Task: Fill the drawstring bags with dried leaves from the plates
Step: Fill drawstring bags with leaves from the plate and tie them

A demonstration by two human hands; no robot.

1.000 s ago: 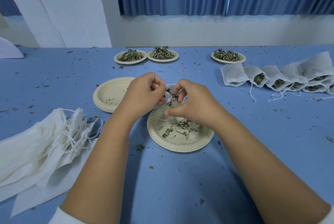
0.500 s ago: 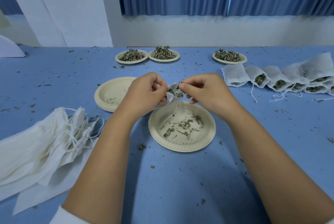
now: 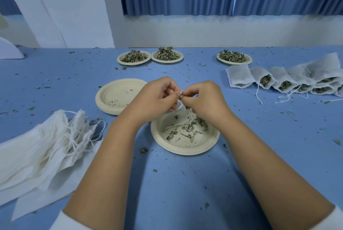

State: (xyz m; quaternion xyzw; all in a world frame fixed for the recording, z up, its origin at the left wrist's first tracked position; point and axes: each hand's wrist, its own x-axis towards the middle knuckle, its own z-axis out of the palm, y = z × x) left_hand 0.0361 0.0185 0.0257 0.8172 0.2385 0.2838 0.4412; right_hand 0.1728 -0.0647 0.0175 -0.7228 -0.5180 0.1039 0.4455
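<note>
Drawstring bag [image 3: 179, 106]: small, white, held up between both hands, its mouth at the fingertips with a dark tuft of leaf showing there; most of the cloth is hidden behind the fingers.
Left hand [image 3: 156, 97]: fingers curled, thumb and forefinger pinching the bag's near edge.
Right hand [image 3: 204, 98]: fingers curled, fingertips pinched at the bag's mouth right against the left hand's; whether they nip cloth or leaf cannot be told.
Cord [image 3: 174, 125]: hangs slack from the grip down onto the plate.
Working plate [image 3: 185, 152]: directly below the grip, with only a thin scatter of dried leaves [image 3: 187, 130] left on it.
Empty plate stack [image 3: 115, 96]: just left of the grip, touching nothing in hand.
Unfilled bags [image 3: 46, 146]: a heap well to the left and nearer the person than the grip.
Filled bags [image 3: 278, 83]: a row well to the right of the grip, mouths open, leaf visible inside.
Full plates [image 3: 167, 55]: three heaped ones beyond the grip, near the far table edge.
Step in hand: judged to be tucking leaf into this bag's mouth.
Next move: likely scraping up the last leaves below, or laying this bag at the right-hand row; it calls for keeping the mouth upward so nothing spills onto the blue table [image 3: 185, 189].
</note>
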